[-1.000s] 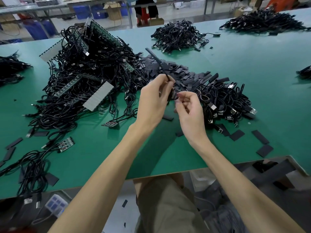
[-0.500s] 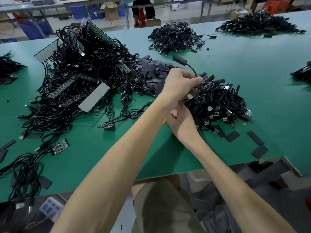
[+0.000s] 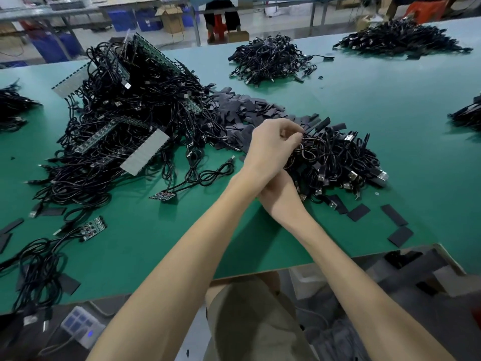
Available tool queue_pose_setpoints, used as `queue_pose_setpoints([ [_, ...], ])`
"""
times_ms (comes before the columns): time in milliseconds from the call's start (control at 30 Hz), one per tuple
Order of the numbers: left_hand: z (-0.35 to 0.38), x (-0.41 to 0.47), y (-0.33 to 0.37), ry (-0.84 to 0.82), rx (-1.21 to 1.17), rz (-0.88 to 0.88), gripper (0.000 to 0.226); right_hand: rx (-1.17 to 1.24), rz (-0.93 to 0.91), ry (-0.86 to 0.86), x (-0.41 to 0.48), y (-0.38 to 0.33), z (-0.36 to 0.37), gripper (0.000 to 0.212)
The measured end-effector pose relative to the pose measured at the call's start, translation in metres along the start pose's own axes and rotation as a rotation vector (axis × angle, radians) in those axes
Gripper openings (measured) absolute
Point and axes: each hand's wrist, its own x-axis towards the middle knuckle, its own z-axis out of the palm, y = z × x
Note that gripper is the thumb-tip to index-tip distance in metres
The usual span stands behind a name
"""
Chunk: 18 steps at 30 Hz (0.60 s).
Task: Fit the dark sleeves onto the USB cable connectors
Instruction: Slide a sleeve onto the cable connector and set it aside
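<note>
USB cables [image 3: 335, 162] are heaped in a black pile on the green table [image 3: 390, 105]. The left hand [image 3: 270, 149] is held against the pile's near-left edge, its fingers curled in among the top loops; whether a cable is actually pinched cannot be told. The right hand [image 3: 282, 198] is crossed beneath the left wrist and largely hidden, so its grip cannot be told either. Dark sleeves [image 3: 250, 110] are spread flat just behind the hands, and loose sleeves [image 3: 358, 212] are scattered near the table's front edge at the right. A larger tangle of cables and circuit boards [image 3: 125, 121] is piled to the left, and further heaps [image 3: 268, 61] are seen at the far side.
</note>
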Motion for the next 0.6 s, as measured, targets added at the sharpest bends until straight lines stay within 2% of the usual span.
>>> queue_pose_setpoints([
  [133, -0.024, -0.03, -0.018, 0.076, 0.112, 0.055, 0.015, 0.18, 0.016, 0.062, 0.0, -0.007, -0.005, 0.03],
  [200, -0.044, -0.045, -0.031, 0.085, 0.214, 0.021, 0.016, 0.214, 0.022, 0.048, 0.001, -0.006, -0.002, 0.026],
  [300, -0.074, -0.067, -0.052, 0.104, 0.52, -0.134, 0.023, 0.265, 0.05, 0.041, -0.001, -0.005, -0.001, 0.025],
  [367, -0.093, -0.081, -0.066, 0.099, 0.683, -0.292, 0.036, 0.267, 0.053, 0.029, -0.002, -0.005, -0.002, 0.024],
  [433, -0.111, -0.09, -0.076, -0.008, 0.734, -0.453, 0.052, 0.26, 0.057, 0.015, -0.002, -0.006, -0.003, 0.024],
  [500, -0.122, -0.094, -0.083, -0.138, 0.742, -0.559, 0.059, 0.256, 0.057, 0.005, -0.003, -0.007, -0.004, 0.024],
  [533, -0.125, -0.095, -0.086, -0.157, 0.737, -0.549, 0.055, 0.25, 0.055, 0.0, -0.003, -0.008, -0.004, 0.024],
  [600, -0.126, -0.096, -0.091, -0.097, 0.65, -0.413, 0.039, 0.236, 0.046, -0.016, -0.004, -0.009, -0.004, 0.024],
])
